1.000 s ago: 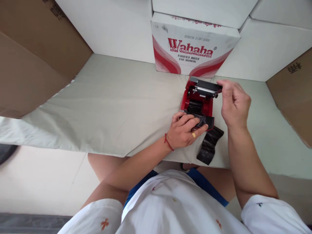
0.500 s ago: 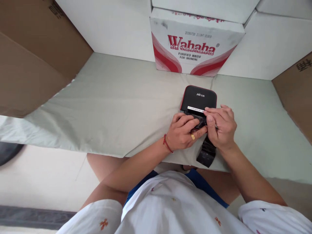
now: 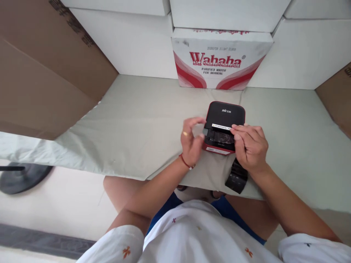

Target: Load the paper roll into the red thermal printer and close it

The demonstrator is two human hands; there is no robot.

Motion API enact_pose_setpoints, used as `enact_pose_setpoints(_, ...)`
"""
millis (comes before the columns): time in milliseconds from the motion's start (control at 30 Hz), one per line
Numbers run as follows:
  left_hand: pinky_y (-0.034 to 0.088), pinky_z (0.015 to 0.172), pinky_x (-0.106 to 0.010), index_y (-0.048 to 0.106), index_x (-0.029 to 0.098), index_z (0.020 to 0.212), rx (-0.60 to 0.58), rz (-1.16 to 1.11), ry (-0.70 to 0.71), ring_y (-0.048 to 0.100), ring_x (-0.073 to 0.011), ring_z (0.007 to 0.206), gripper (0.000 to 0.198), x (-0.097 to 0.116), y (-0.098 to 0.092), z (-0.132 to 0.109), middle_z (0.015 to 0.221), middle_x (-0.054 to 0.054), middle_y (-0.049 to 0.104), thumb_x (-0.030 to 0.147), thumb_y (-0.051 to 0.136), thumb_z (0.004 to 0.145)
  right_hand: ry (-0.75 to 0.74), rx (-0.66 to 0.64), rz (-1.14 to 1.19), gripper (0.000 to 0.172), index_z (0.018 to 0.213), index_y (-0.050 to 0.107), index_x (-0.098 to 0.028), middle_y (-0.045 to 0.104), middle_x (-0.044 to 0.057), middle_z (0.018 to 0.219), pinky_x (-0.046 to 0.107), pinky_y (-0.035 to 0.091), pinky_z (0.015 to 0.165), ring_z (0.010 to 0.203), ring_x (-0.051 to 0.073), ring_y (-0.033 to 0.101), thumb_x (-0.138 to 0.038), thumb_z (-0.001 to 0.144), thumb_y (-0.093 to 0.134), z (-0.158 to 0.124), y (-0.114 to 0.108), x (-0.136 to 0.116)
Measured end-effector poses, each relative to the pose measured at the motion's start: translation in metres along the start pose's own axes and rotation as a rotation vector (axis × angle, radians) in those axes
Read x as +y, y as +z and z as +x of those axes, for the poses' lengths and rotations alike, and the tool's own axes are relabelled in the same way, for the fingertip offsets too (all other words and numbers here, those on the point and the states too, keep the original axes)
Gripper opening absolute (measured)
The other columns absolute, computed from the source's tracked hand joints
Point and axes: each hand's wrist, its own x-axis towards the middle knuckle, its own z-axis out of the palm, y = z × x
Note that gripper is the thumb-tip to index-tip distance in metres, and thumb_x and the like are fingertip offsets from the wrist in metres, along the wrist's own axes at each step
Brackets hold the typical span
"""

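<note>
A black receipt printer with red sides [image 3: 225, 116] lies on the cloth-covered table, its top marked with a small white logo and a white label strip. Dark, shiny film-like material [image 3: 223, 138] shows in the recess at its near end. At the printer's left edge, my left hand [image 3: 192, 138] is curved, thumb and forefinger apart, holding nothing; its fingertips are slightly blurred. My right hand [image 3: 250, 146] grips the printer's right edge, thumb and fingers close together. From beneath that hand a glossy black strip [image 3: 237, 178] hangs toward the table's front edge; its upper end is hidden.
A Wahaha water carton [image 3: 219, 65] stands behind the printer, among white boxes [image 3: 131, 44]. Brown cardboard boxes stand at left [image 3: 55, 73] and right [image 3: 337, 98]. The pale green cloth [image 3: 137, 128] covers the table. A round black base [image 3: 24, 179] rests on the floor.
My left hand has lifted off the printer's near end and moved left, uncovering the recess. My right hand stays on the right edge. The whole view has shifted slightly.
</note>
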Motion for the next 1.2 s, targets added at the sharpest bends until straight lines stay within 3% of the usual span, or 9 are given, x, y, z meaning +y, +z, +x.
enact_pose_setpoints(67,0.048,0.118,-0.047,0.067,0.034,0.133,0.138,-0.156,-0.290,0.066,-0.0279,0.126,0.038,-0.009,0.004,0.012,0.131,-0.006,0.071,0.052,0.066,0.100,0.006,0.016,0.003,0.028,0.118,0.083,-0.025,0.088,0.008,0.118,0.051,0.064,0.105,0.106,0.027,0.078,-0.014,0.105,0.061,0.000,0.002,0.000)
enact_pose_setpoints(100,0.048,0.119,-0.046,0.068,0.033,0.129,0.143,-0.253,-0.422,0.065,-0.0275,0.129,0.037,-0.013,0.007,0.017,0.134,-0.005,0.070,0.050,0.071,0.096,0.008,0.023,0.001,0.028,0.117,0.083,-0.025,0.088,0.007,0.117,0.051,0.064,0.104,0.106,0.027,0.078,-0.014,0.105,0.060,0.000,0.002,0.000)
enact_pose_setpoints(167,0.046,0.126,-0.046,0.067,0.032,0.128,0.057,-0.432,-0.612,0.062,-0.0279,0.139,0.043,-0.019,0.011,0.024,0.142,-0.006,0.067,0.045,0.079,0.089,0.002,0.033,-0.008,0.027,0.116,0.083,-0.025,0.088,0.008,0.116,0.051,0.064,0.103,0.105,0.027,0.078,-0.014,0.105,0.060,0.001,0.003,-0.001)
enact_pose_setpoints(233,0.043,0.130,-0.046,0.066,0.032,0.128,-0.031,-0.530,-0.682,0.059,-0.0287,0.145,0.049,-0.021,0.013,0.028,0.147,-0.005,0.066,0.042,0.085,0.083,-0.001,0.034,-0.011,0.027,0.116,0.083,-0.024,0.088,0.008,0.116,0.051,0.065,0.102,0.104,0.027,0.079,-0.013,0.105,0.060,0.001,0.003,-0.002)
enact_pose_setpoints(500,0.032,0.138,-0.050,0.056,0.041,0.143,-0.127,-0.543,-0.617,0.046,-0.0337,0.163,0.079,-0.021,0.003,0.033,0.162,-0.003,0.057,0.042,0.097,0.076,0.019,0.018,0.000,0.026,0.114,0.083,-0.024,0.088,0.008,0.116,0.050,0.064,0.103,0.105,0.027,0.078,-0.014,0.104,0.061,0.003,0.002,-0.005)
enact_pose_setpoints(767,0.037,0.135,-0.051,0.071,0.031,0.125,-0.188,-0.712,-0.699,0.052,-0.0340,0.157,0.052,-0.015,0.003,0.028,0.148,-0.005,0.069,0.043,0.091,0.078,-0.073,-0.007,0.083,0.027,0.127,0.078,-0.023,0.083,0.012,0.121,0.057,0.059,0.111,0.114,0.030,0.072,-0.022,0.107,0.061,-0.005,-0.004,-0.008)
enact_pose_setpoints(867,0.033,0.138,-0.052,0.073,0.031,0.130,-0.234,-0.786,-0.691,0.049,-0.0352,0.160,0.061,-0.011,-0.001,0.028,0.148,-0.004,0.070,0.034,0.089,0.071,-0.169,0.015,0.111,0.026,0.125,0.078,-0.026,0.079,0.010,0.111,0.054,0.060,0.101,0.109,0.029,0.068,-0.028,0.109,0.058,-0.012,-0.004,-0.012)
enact_pose_setpoints(967,0.029,0.141,-0.053,0.072,0.032,0.131,-0.228,-0.801,-0.691,0.045,-0.0352,0.163,0.066,-0.014,-0.002,0.028,0.147,-0.003,0.071,0.027,0.084,0.066,-0.171,0.039,0.072,0.028,0.127,0.078,-0.027,0.075,0.008,0.100,0.047,0.058,0.089,0.100,0.027,0.064,-0.027,0.109,0.058,-0.016,-0.003,-0.015)
enact_pose_setpoints(1200,0.017,0.145,-0.050,0.058,0.042,0.143,-0.221,-0.781,-0.676,0.030,-0.0310,0.173,0.088,-0.030,-0.001,0.025,0.164,0.002,0.058,0.021,0.086,0.063,-0.183,0.066,0.032,0.025,0.123,0.079,-0.030,0.075,0.005,0.096,0.044,0.057,0.085,0.095,0.025,0.065,-0.024,0.105,0.063,-0.016,0.002,-0.013)
